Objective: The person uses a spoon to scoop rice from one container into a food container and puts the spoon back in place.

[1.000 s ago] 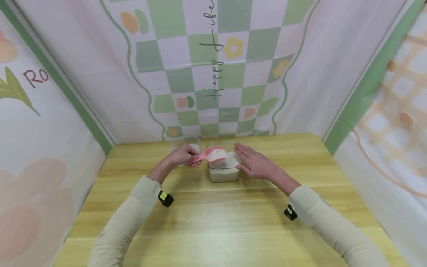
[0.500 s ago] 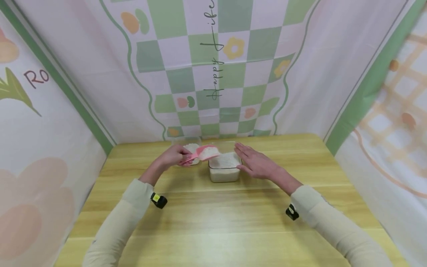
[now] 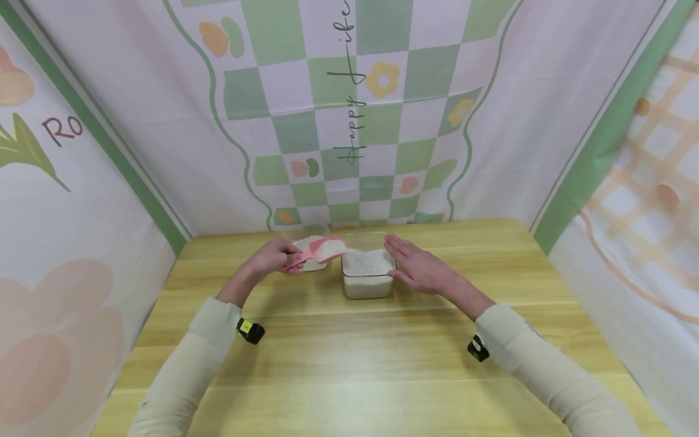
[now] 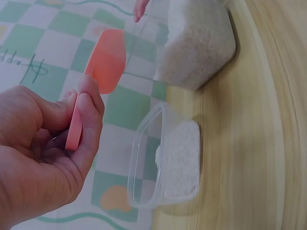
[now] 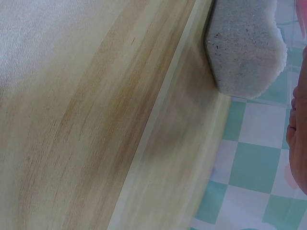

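Left hand (image 3: 271, 257) pinches pink scoop (image 3: 322, 250) heaped with rice, over small container (image 3: 309, 262) near tabletop (image 3: 349, 358) back edge. Right hand (image 3: 419, 271), fingers straight, steadies big container (image 3: 368, 280). Transfer step; next likely tip scoop squarely over the small container.

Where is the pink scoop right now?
In the head view the pink scoop, loaded with white grains, is pinched in the left hand above the smaller clear container, left of the bigger rice container.

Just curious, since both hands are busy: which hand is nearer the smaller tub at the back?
Left. The left hand holds the pink scoop over the smaller tub; the right hand rests against the bigger tub beside it.
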`<state>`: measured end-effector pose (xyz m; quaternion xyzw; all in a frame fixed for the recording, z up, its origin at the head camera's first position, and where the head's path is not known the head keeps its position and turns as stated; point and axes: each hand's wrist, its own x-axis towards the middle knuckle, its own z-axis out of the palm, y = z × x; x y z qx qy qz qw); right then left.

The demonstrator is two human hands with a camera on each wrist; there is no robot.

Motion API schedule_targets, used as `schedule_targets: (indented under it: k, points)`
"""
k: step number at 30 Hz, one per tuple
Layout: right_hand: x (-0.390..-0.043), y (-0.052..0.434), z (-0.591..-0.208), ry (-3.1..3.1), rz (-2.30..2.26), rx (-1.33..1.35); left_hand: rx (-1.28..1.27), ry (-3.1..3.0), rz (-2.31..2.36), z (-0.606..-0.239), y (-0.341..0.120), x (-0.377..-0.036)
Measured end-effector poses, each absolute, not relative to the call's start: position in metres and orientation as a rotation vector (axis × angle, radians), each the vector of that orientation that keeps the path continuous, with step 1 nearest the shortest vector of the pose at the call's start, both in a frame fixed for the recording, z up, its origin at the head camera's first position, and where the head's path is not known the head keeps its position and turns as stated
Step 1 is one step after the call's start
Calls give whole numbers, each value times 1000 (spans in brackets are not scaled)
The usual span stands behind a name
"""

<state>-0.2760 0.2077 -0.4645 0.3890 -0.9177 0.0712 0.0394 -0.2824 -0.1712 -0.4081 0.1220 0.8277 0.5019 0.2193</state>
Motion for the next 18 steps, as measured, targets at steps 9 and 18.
schedule_targets:
  k: [9, 18]
  points:
    - [-275, 209, -468, -2778, 260, 1188, 268, 2322, 1370, -407, -186, -285]
    - [-276, 208, -469, -2783, 255, 1178, 214, 2385, 1321, -408, -197, -288]
